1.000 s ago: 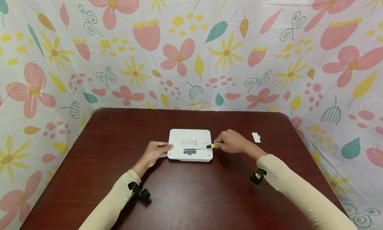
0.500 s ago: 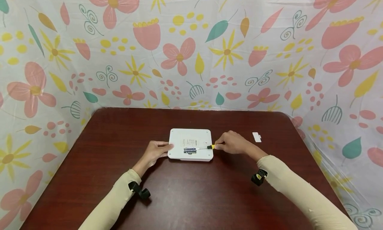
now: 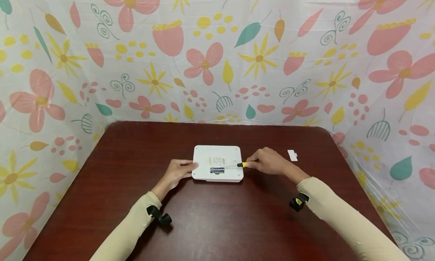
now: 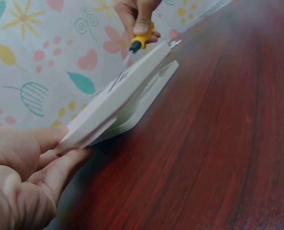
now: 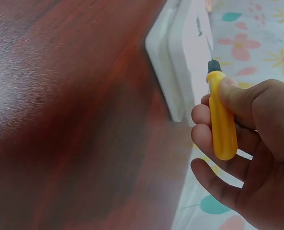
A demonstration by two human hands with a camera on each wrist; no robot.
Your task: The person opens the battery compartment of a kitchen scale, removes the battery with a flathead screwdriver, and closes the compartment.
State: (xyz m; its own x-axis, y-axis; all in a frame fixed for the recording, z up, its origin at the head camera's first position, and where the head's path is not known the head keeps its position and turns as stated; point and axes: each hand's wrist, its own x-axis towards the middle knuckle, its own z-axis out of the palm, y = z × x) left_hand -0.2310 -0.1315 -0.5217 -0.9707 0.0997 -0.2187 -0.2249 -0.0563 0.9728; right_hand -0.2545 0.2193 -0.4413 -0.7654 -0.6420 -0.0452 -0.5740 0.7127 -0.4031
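Note:
A white flat device, possibly a kitchen scale, lies face down with a printed label and an uncovered battery compartment on top. Batteries sit in the compartment; their number is hard to tell. My left hand pinches the device's left edge, thumb on top and fingers beneath. In my right hand is a screwdriver with a yellow and black handle, held between thumb and curled fingers. Its thin metal shaft points left, with the tip at the compartment's right end. Whether the tip touches a battery is unclear.
A small white battery cover lies on the dark red-brown table, right of the device and beyond my right hand. A flower-patterned curtain hangs behind the table and along both sides.
My right hand and the screwdriver have shifted slightly to the right. My left hand keeps its grip on the device's edge. The head view has moved a little.

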